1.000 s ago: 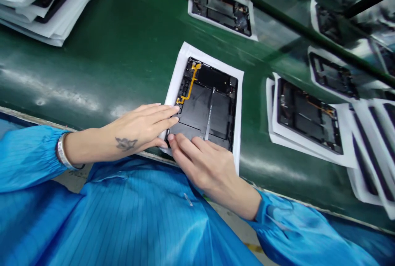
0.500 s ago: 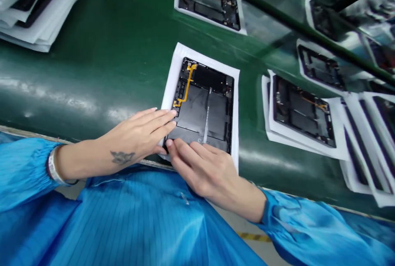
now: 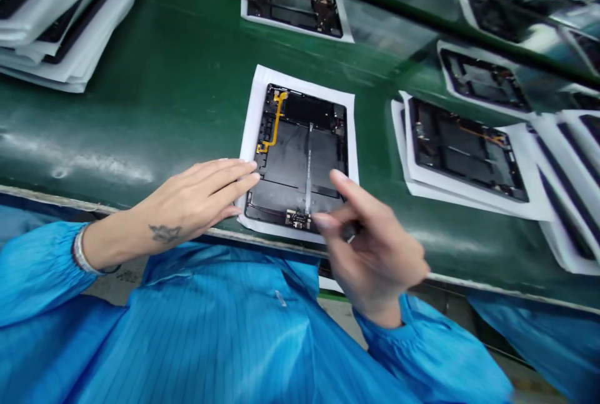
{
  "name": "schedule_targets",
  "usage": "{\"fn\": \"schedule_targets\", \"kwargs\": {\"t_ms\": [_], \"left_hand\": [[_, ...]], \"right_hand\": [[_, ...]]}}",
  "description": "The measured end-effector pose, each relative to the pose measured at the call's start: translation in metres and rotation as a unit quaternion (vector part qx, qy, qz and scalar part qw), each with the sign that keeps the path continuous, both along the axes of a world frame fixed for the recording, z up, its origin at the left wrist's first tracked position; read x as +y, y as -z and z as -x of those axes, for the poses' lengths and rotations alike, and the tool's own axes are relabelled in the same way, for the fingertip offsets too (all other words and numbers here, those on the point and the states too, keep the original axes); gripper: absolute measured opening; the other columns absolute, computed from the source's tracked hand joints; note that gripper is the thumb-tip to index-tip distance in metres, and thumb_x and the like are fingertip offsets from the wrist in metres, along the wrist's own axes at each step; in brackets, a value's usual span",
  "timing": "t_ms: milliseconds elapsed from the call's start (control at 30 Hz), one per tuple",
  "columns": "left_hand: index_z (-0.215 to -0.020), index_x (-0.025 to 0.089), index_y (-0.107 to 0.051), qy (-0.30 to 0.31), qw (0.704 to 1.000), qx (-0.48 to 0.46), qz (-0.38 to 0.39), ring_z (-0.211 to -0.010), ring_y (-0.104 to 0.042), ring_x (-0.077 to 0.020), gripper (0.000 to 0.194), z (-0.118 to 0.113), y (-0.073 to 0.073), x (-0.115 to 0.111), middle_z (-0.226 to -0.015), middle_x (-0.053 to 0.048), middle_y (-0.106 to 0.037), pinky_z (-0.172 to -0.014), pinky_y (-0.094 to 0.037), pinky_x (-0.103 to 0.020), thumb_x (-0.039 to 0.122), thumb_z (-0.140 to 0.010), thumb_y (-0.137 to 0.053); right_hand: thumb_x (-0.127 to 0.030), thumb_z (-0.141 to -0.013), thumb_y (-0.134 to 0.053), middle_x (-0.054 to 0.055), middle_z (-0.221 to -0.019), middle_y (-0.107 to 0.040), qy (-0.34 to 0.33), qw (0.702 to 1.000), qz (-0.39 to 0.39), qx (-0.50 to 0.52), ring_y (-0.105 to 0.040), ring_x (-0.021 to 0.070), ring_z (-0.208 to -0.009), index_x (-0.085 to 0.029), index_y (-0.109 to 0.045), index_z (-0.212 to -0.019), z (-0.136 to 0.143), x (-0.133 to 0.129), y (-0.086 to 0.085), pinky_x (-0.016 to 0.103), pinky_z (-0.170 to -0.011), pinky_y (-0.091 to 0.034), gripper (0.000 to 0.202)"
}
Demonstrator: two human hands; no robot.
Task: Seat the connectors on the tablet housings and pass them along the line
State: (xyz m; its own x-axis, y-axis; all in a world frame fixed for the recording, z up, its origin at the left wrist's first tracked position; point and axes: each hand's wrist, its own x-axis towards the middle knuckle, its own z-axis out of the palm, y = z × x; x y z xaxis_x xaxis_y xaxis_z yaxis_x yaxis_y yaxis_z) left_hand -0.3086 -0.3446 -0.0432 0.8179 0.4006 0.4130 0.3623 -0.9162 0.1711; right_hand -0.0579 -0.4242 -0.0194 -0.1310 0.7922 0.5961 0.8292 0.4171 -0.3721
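Observation:
An opened tablet [image 3: 290, 166] with its black insides up lies on a white sheet [image 3: 250, 110] near the table's front edge. A yellow flex cable [image 3: 276, 126] runs down its upper left side, and a pale strip cable [image 3: 309, 169] leads to a small circuit board [image 3: 299, 219] at the bottom. My left hand [image 3: 201, 194] rests with outstretched fingers on the tablet's lower left edge. Above the lower right corner, my right hand [image 3: 375, 241] is slightly blurred, thumb and forefinger apart. Between them shows something dark; whether it is the tablet's corner cannot be told.
A pile of tablets between white sheets [image 3: 107, 41] stands at the left. Another opened tablet [image 3: 295, 7] lies on a sheet at the back. To the right are a tablet on stacked sheets [image 3: 469, 147] and a leaning row of white sheets [image 3: 562, 185]. The table [image 3: 187, 79] is green.
My right hand has lifted off the tablet's bottom edge and moved right, its fingers spreading and uncovering the small circuit board. My left hand stays at the left edge.

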Motion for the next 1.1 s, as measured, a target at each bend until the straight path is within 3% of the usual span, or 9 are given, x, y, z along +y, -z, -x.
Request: {"fn": "schedule_targets", "kwargs": {"t_ms": [100,200,333,433,567,833,1000,1100], "left_hand": [[-0.130,0.008,-0.059,0.035,0.999,0.005,-0.029,-0.127,-0.062,-0.0259,0.033,0.003,-0.003,-0.003,-0.135,-0.016,-0.064,-0.105,-0.055,-0.040,0.008,-0.101,-0.046],[-0.124,0.008,-0.063,0.065,0.996,0.013,-0.052,-0.122,-0.065,-0.0246,0.031,0.003,-0.001,-0.004,-0.131,-0.016,-0.067,-0.102,-0.058,-0.038,0.006,-0.100,-0.043],[-0.125,0.008,-0.063,0.064,0.996,0.007,-0.059,-0.121,-0.066,-0.0242,0.031,0.002,0.003,-0.005,-0.130,-0.015,-0.068,-0.103,-0.057,-0.038,0.005,-0.100,-0.044],[-0.124,0.006,-0.062,0.061,0.997,-0.004,-0.052,-0.121,-0.066,-0.0251,0.031,0.002,0.004,-0.006,-0.130,-0.016,-0.067,-0.103,-0.057,-0.040,0.004,-0.099,-0.044],[-0.123,0.005,-0.062,0.063,0.997,-0.003,-0.053,-0.119,-0.067,-0.0249,0.031,0.003,0.002,-0.006,-0.131,-0.016,-0.067,-0.102,-0.058,-0.039,0.004,-0.099,-0.043],[-0.126,0.009,-0.061,0.046,0.996,0.038,-0.066,-0.117,-0.066,-0.0261,0.032,-0.006,0.002,-0.010,-0.127,-0.017,-0.066,-0.097,-0.057,-0.040,0.007,-0.101,-0.042],[-0.131,0.012,-0.059,0.020,0.990,0.104,-0.089,-0.105,-0.065,-0.0271,0.035,-0.016,-0.006,-0.015,-0.116,-0.017,-0.065,-0.086,-0.057,-0.039,0.011,-0.101,-0.041],[-0.131,0.012,-0.059,0.013,0.988,0.121,-0.094,-0.107,-0.063,-0.0273,0.036,-0.017,-0.011,-0.018,-0.119,-0.016,-0.064,-0.088,-0.055,-0.038,0.011,-0.101,-0.039]], "right_hand": [[-0.038,-0.105,-0.040,0.005,-0.086,-0.067,0.019,0.994,0.022,0.103,-0.061,0.0195,-0.076,-0.030,-0.069,-0.127,0.001,-0.016,0.002,0.037,-0.070,-0.050,0.037],[-0.048,-0.104,-0.035,0.007,-0.085,-0.065,-0.042,0.993,0.037,0.109,-0.061,0.0204,-0.080,-0.025,-0.072,-0.120,0.005,-0.025,0.012,0.038,-0.070,-0.050,0.047],[-0.032,-0.100,-0.055,0.007,-0.086,-0.070,-0.139,0.988,-0.008,0.063,-0.066,0.0201,-0.081,-0.019,-0.066,-0.127,0.010,-0.027,0.031,0.036,-0.069,-0.054,0.032],[-0.014,-0.094,-0.063,0.007,-0.092,-0.073,-0.149,0.989,-0.006,-0.008,-0.068,0.0206,-0.088,-0.017,-0.062,-0.130,0.011,-0.026,0.040,0.037,-0.076,-0.056,0.037],[-0.007,-0.089,-0.066,0.009,-0.096,-0.074,-0.133,0.991,-0.012,-0.029,-0.068,0.0231,-0.092,-0.015,-0.059,-0.135,0.009,-0.027,0.044,0.039,-0.079,-0.056,0.047],[-0.006,-0.089,-0.063,0.005,-0.090,-0.075,-0.054,0.998,-0.032,-0.018,-0.066,0.0230,-0.083,-0.024,-0.066,-0.126,0.002,-0.030,0.032,0.043,-0.079,-0.055,0.042],[-0.013,-0.095,-0.058,0.004,-0.092,-0.075,-0.112,0.970,0.097,0.192,-0.068,0.0193,-0.085,-0.023,-0.072,-0.103,0.011,-0.004,0.015,0.036,-0.075,-0.057,0.019],[-0.016,-0.097,-0.057,0.002,-0.084,-0.074,-0.126,0.957,0.144,0.219,-0.067,0.0163,-0.077,-0.021,-0.072,-0.092,0.018,0.011,0.013,0.031,-0.071,-0.055,0.016]]}}
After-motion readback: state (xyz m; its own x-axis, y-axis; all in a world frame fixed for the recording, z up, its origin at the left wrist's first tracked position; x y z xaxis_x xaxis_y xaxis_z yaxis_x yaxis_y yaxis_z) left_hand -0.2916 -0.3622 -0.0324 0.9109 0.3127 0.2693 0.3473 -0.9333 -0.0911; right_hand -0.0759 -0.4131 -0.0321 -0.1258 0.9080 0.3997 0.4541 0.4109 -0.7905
